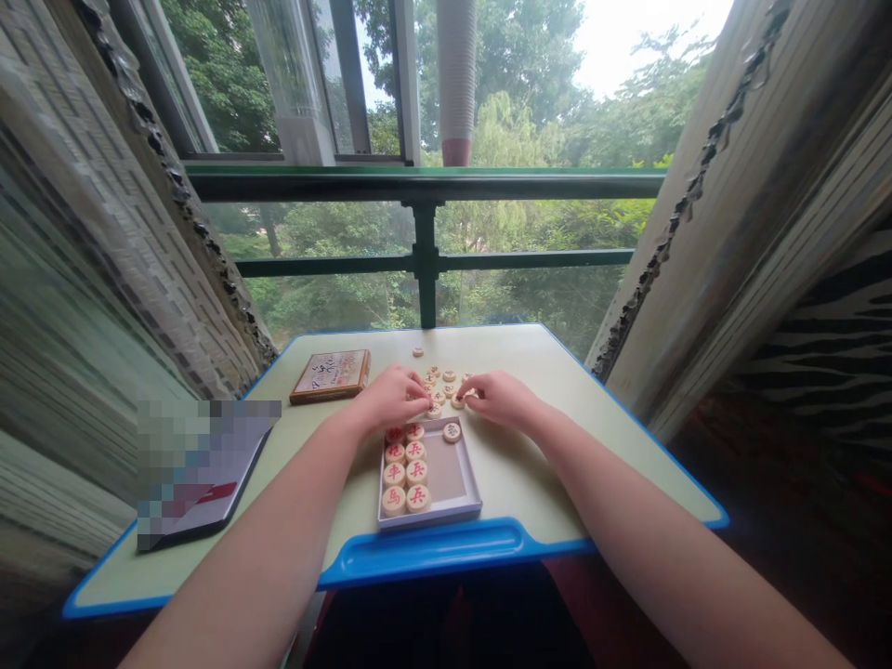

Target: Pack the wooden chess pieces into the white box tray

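Loose wooden Chinese chess pieces [449, 376] lie in a cluster past the far edge of a shallow white box tray [446, 474]. My left hand [394, 398] is at the cluster's left side, its fingers curled in; what they pinch is hidden. From the right, my right hand [500, 400] has its fingertips closed at the edge of a chess piece [457, 402]. In the tray, red-marked pieces [416, 472] stand in two columns along the left. One dark-marked piece [452, 432] sits at its far right, with bare tray floor below it.
A flat decorated box lid [330, 373] lies at the table's back left. A tablet-like device [209, 492], partly pixelated, rests at the left edge. One lone piece [418, 352] is farther back. The small table [571, 446] has a blue rim; a green railing [425, 186] stands behind.
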A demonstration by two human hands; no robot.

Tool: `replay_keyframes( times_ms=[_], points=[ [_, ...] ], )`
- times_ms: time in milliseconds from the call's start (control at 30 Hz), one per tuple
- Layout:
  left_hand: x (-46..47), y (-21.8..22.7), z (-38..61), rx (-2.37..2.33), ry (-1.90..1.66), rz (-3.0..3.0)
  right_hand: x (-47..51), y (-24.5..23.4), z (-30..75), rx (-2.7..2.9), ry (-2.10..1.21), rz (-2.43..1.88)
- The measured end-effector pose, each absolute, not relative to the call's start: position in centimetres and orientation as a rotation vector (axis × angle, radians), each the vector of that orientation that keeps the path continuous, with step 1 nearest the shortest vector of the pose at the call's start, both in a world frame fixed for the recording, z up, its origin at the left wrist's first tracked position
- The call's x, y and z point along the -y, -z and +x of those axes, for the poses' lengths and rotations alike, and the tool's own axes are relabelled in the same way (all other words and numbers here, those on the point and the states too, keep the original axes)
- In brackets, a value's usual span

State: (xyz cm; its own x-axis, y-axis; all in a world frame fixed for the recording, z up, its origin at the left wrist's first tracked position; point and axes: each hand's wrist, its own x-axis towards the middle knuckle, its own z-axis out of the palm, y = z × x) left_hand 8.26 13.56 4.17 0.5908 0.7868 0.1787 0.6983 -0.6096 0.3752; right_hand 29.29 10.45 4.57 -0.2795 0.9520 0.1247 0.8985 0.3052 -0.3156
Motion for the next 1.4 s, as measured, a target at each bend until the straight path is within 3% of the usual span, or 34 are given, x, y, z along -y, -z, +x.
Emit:
replay_keyframes(
  times_ms=[367, 667, 1067, 1400],
  points=[
    [-14.0, -3.6, 8.1, -1.351, -0.483, 2.584, -11.6, -3.9, 30.5, 2.251, -0.071, -1.692],
    [-14.7, -3.1, 7.7, -1.317, -0.478, 2.616, -12.4, -2.6, 30.2, 2.348, -0.151, -1.437],
    [-14.6, -3.4, 7.4, -1.429, -0.510, 2.601, -13.2, -2.4, 31.1, 2.189, -0.161, -1.605],
    [-15.0, -2.7, 7.4, -1.413, -0.554, 2.457, -13.0, -2.2, 30.5, 2.309, -0.147, -1.403]
  ],
)
